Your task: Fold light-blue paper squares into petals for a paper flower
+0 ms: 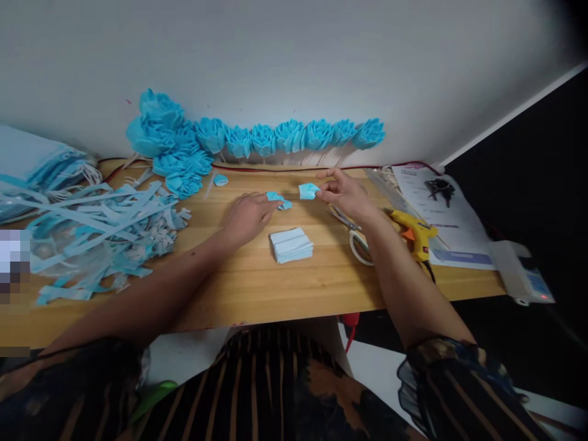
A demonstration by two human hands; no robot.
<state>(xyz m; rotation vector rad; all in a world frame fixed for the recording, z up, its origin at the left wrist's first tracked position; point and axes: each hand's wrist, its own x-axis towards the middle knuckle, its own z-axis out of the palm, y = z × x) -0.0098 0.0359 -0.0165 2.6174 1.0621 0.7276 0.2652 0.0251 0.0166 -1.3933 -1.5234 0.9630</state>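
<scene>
Between the pinched thumb and finger of my right hand [345,193] is a small light-blue fabric petal [308,191], held just above the table. My left hand [248,215] lies low over the wood, fingers stretched out, its fingertips touching a few small blue fabric pieces [274,196]. Closer to me sits a neat stack of pale-blue pleated fabric pieces [291,245]. A lone blue petal [221,180] rests beyond my left hand. Scissors [342,217] and a roll of white tape [360,247] lie beside my right forearm, partly hidden by it.
Blue fabric flowers [289,136] on sticks line the wall, with more bunched [168,138] at the left. Cut strips [114,223] and face masks [43,165] heap on the left. On the right are a yellow glue gun [411,233], paper [452,223], keys [440,189] and a power strip [521,269].
</scene>
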